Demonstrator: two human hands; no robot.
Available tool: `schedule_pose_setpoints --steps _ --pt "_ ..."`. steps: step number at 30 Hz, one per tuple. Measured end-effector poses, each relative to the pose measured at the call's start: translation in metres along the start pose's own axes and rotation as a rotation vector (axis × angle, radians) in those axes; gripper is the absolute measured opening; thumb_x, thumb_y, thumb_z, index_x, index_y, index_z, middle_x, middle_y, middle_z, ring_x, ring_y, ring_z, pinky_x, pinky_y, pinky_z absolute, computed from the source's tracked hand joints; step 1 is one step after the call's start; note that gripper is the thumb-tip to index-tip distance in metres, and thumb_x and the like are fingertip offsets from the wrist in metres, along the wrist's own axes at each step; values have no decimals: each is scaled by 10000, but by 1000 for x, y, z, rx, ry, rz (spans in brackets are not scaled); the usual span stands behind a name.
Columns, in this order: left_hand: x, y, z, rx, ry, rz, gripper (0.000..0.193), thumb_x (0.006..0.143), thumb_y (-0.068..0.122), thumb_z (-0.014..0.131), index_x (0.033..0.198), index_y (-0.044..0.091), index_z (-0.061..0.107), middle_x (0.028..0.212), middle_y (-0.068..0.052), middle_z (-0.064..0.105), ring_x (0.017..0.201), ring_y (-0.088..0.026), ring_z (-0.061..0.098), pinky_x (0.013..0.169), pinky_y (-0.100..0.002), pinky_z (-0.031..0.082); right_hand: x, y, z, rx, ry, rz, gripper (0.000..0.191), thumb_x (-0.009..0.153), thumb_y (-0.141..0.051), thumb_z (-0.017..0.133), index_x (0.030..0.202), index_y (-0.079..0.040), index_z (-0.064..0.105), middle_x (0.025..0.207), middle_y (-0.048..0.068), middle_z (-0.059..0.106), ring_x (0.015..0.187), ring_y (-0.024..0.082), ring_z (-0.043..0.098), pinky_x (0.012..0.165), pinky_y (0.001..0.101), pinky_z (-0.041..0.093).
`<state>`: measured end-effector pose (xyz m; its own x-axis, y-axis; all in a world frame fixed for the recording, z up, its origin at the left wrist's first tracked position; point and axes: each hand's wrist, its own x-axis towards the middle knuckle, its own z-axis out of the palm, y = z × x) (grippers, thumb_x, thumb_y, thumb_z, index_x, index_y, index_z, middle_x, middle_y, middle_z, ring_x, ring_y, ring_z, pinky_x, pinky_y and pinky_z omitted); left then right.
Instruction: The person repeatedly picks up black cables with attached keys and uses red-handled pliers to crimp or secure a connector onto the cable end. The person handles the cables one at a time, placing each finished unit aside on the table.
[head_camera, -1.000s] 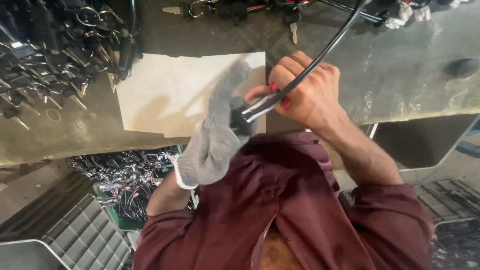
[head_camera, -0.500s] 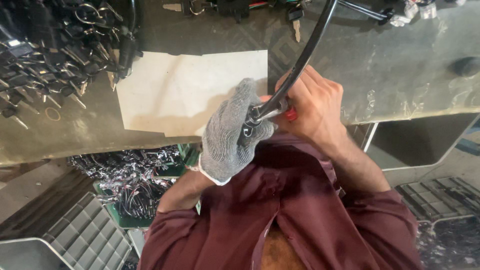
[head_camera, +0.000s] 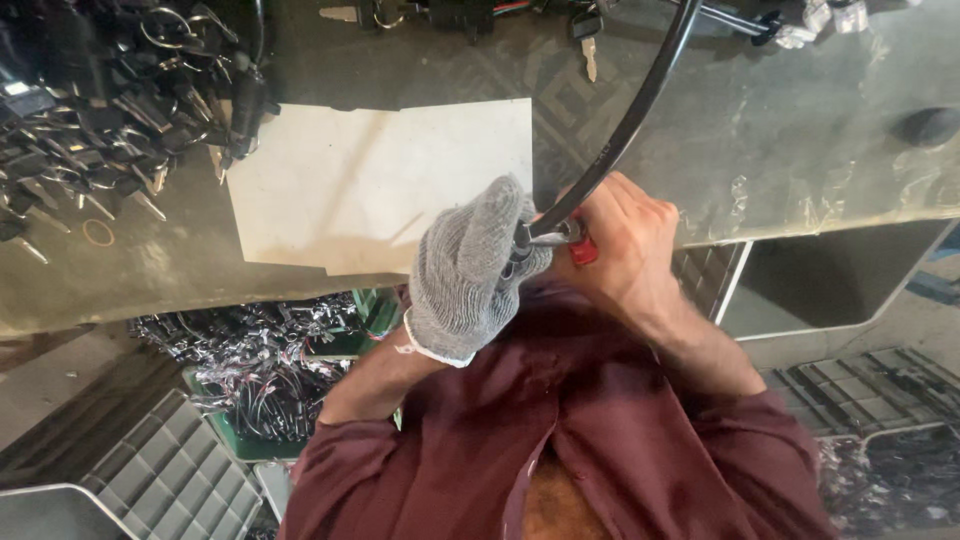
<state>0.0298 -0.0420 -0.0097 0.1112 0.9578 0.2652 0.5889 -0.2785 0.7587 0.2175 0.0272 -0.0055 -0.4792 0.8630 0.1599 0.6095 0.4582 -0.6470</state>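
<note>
Both hands clamp the cable's metal end at the desk edge.
Gloved left hand (head_camera: 470, 270) and bare right hand (head_camera: 625, 245) grip cable (head_camera: 640, 105); it looks stiff, springy, light; best held near the fitting (head_camera: 560, 236).

Your gloved left hand (head_camera: 468, 270) and bare right hand (head_camera: 625, 245) meet at the workbench (head_camera: 800, 140) edge — both gripping the metal end of a black cable (head_camera: 630, 125) beside a white sheet (head_camera: 385, 180)
</note>
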Motion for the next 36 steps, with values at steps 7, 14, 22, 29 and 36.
schedule_pose_setpoints --steps 7,14,22,29,36 --pt "-5 -9 2 40 17 61 840 894 62 823 1574 26 331 1261 -153 672 1016 -351 670 863 -488 516 -4 -5 -9 45 -111 5 355 721 -73 793 999 -30 578 841 113 601 775 317 625 657 425 483" --pt "-15 -21 9 -225 -136 -260 414 947 71 788 1338 123 664 1071 -64 733 929 -282 747 822 -411 593 -4 -9 -11 8 -129 43 332 734 -68 789 1003 -54 596 813 89 620 757 297 648 629 410 483" --pt "-8 -18 6 189 47 56 438 889 131 745 1300 30 632 1157 -172 710 972 -382 693 831 -501 535 -9 -6 -5 -48 -112 89 293 771 -90 800 946 -69 566 815 84 631 762 296 656 617 418 470" --pt "8 -16 -6 76 34 -4 429 922 156 733 1318 72 591 1062 -107 696 881 -351 694 752 -480 549 -8 -13 -4 112 -114 50 420 806 -152 853 1079 -16 564 928 136 634 825 338 647 672 420 495" --pt "19 -9 -7 138 -14 92 495 947 8 720 1397 54 519 1046 -129 709 861 -325 682 745 -449 523 -1 -20 -11 192 -145 86 388 783 -63 763 1135 -52 601 908 140 619 806 339 639 680 429 502"
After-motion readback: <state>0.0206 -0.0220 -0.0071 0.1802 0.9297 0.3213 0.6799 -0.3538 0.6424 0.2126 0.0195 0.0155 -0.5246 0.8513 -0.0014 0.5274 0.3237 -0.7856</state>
